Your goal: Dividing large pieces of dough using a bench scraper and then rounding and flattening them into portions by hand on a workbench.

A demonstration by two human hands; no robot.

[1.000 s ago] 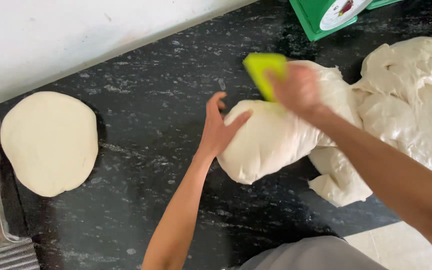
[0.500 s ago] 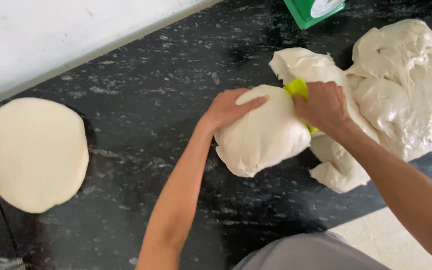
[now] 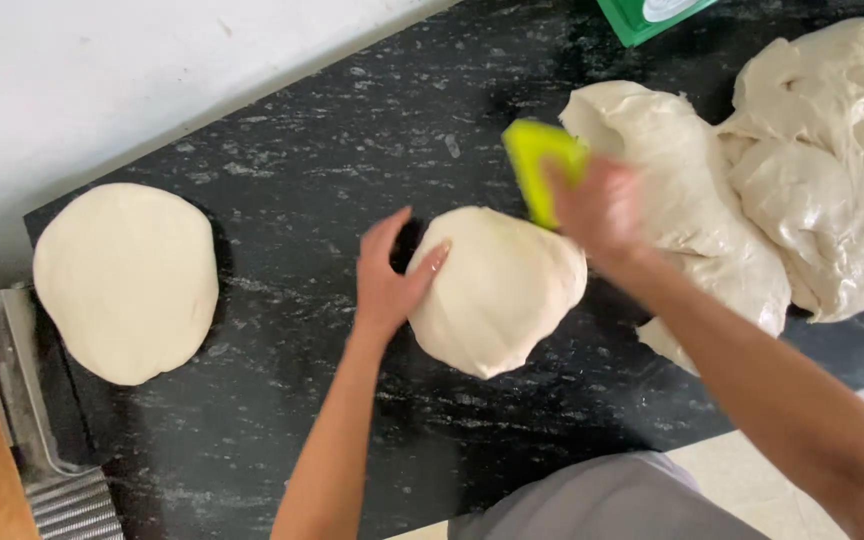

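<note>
Mid-tabletop (image 3: 282, 170), the left hand (image 3: 389, 280) cups the cut dough piece (image 3: 497, 290) with fingers spread, the right hand (image 3: 597, 205) grips a green scraper (image 3: 542, 160); steady, gentle cupping likely shapes it best.

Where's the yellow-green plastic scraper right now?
In the head view, the yellow-green plastic scraper is held in the right hand, above the black speckled countertop, between the cut round dough piece and the large dough mass.

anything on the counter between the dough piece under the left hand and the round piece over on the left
Nothing visible does. The left hand rests against the cut dough piece, and only bare black counter lies between it and the round dough piece. The metal tray sits below that stretch.
</note>
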